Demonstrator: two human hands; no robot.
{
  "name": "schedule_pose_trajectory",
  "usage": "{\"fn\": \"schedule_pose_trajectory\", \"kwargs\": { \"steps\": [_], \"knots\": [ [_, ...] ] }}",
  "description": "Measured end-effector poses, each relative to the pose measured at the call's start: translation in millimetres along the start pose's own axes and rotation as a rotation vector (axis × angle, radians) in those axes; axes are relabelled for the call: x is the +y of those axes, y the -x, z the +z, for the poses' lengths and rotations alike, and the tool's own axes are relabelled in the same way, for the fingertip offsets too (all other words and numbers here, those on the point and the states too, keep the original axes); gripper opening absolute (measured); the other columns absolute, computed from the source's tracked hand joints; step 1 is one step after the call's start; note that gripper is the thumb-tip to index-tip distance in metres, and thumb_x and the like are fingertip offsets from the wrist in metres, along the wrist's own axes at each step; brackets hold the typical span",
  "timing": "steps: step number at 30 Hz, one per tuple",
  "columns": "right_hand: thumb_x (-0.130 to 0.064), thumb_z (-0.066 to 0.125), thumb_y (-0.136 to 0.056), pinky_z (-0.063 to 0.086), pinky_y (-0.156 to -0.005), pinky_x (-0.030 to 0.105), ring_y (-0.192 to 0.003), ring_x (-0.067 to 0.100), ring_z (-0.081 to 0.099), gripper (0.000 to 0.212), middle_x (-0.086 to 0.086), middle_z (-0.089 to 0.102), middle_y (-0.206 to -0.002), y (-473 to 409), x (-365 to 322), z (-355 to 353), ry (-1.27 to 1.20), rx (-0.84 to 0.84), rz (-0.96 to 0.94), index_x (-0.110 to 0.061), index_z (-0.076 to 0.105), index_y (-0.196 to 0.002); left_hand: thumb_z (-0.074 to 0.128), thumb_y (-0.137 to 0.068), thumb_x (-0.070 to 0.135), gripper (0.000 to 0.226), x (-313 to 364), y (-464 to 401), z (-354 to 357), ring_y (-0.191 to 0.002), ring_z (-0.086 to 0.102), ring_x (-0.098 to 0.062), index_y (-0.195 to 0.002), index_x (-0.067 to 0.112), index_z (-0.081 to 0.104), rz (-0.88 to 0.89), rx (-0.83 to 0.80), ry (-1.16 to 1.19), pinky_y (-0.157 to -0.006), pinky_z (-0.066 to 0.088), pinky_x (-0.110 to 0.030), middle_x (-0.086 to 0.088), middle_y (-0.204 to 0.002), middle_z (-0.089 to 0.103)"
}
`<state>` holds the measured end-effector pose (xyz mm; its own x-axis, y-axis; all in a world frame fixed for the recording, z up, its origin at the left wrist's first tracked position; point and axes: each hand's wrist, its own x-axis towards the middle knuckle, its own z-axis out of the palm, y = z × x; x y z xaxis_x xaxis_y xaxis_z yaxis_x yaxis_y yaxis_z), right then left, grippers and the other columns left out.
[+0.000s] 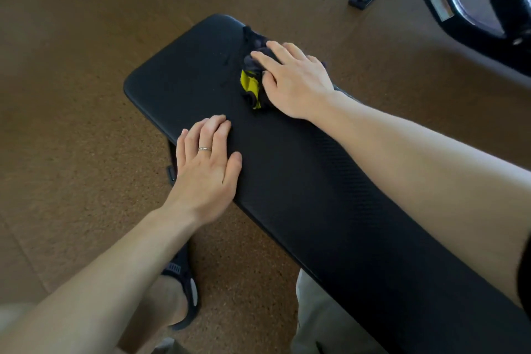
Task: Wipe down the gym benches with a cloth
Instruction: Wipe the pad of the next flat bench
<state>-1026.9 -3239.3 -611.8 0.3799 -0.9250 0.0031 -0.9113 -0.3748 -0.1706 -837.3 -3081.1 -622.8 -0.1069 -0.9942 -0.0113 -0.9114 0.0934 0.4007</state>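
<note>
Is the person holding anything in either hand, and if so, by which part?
The right hand presses a bunched dark-and-yellow cloth onto the bench, fingers over its top. The left hand rests flat, holding nothing.

- Both forearms are bare to the bottom edge of the view, with no watch or band on either wrist.
- The left hand (205, 165) wears a thin, plain silver metal ring (205, 148) on its ring finger.
- The right hand (296, 79) wears no rings on the fingers that show.
- A dark sleeve edge (524, 276) shows at the right upper arm.
- Light beige trousers (319, 322) cover the legs.
- A black open sandal with pale grey side patches (188, 293) is on one foot; the markings on its strap are too blurred to read.
</note>
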Motion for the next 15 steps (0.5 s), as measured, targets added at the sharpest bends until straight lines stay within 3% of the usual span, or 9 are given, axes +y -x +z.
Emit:
{"fn": "schedule_pose_trajectory", "kwargs": {
  "steps": [4,8,12,15],
  "knots": [
    [-0.042,0.026,-0.105,0.038,-0.106,0.052,-0.137,0.036,0.041,0.056,0.004,0.028,-0.165,19,1,1,0.009,0.004,0.140,-0.035,0.027,-0.160,0.021,-0.102,0.044,0.060,0,0,-1,-0.153,0.006,-0.013,-0.155,0.019,0.028,-0.003,-0.005,-0.014,-0.127,-0.006,-0.038,0.007,-0.162,0.020],
    [-0.040,0.027,-0.101,0.044,-0.094,0.052,-0.117,0.042,0.052,0.058,0.013,0.043,-0.153,105,31,1,0.067,0.085,0.181,-0.024,0.038,-0.156,0.023,-0.101,0.044,0.061,2,1,0,-0.152,0.012,-0.019,-0.154,0.015,0.030,-0.006,0.014,-0.041,-0.128,0.002,-0.045,0.003,-0.161,0.023],
    [-0.039,0.026,-0.101,0.041,-0.103,0.051,-0.127,0.034,0.046,0.059,0.010,0.040,-0.155,180,58,-10,0.090,0.058,0.217,-0.024,0.036,-0.157,0.024,-0.102,0.042,0.060,4,1,3,-0.152,0.014,-0.021,-0.154,0.013,0.029,-0.003,0.031,-0.051,-0.128,0.002,-0.048,0.001,-0.161,0.023],
    [-0.044,0.020,-0.099,0.040,-0.103,0.053,-0.127,0.039,0.047,0.065,0.015,0.041,-0.153,160,50,-9,0.124,0.017,0.267,-0.022,0.030,-0.159,0.028,-0.103,0.038,0.056,5,1,7,-0.151,0.015,-0.023,-0.152,0.012,0.032,-0.004,0.068,-0.041,-0.127,0.002,-0.048,0.000,-0.160,0.025]
  ]
}}
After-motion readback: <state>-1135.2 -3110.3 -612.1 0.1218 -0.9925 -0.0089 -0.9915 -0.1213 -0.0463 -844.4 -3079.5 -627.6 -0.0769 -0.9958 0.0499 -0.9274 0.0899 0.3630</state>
